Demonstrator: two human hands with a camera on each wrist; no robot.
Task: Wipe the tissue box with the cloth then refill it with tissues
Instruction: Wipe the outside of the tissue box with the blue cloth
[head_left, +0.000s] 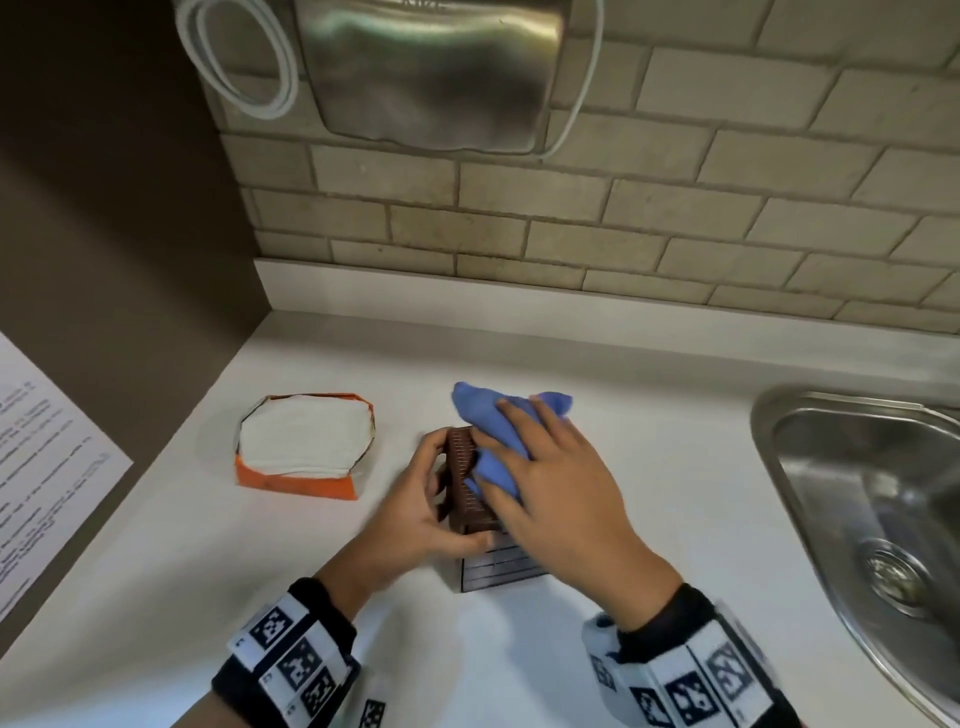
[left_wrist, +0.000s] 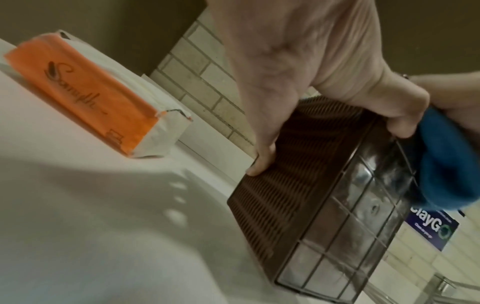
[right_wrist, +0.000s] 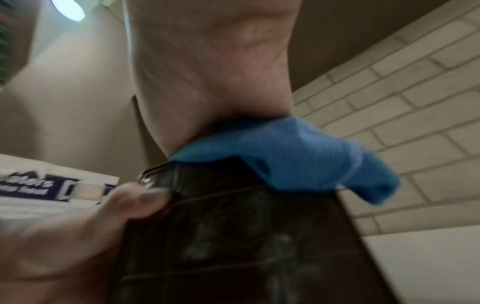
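Brown tissue box (head_left: 469, 480) gripped on edge by left hand (head_left: 415, 506), blue cloth (head_left: 491, 441) pressed on it under right hand (head_left: 558, 483), fingers flat; orange tissue pack (head_left: 304, 447) beside.

Head looks down; both wrist views, perhaps upward-tilted, closely share the tissue box (left_wrist: 298, 195).

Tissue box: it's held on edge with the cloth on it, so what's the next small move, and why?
Probably draw the blue cloth along the tissue box. The right hand presses it flat on top, the left hand grips the box, and the orange tissue pack sits untouched.
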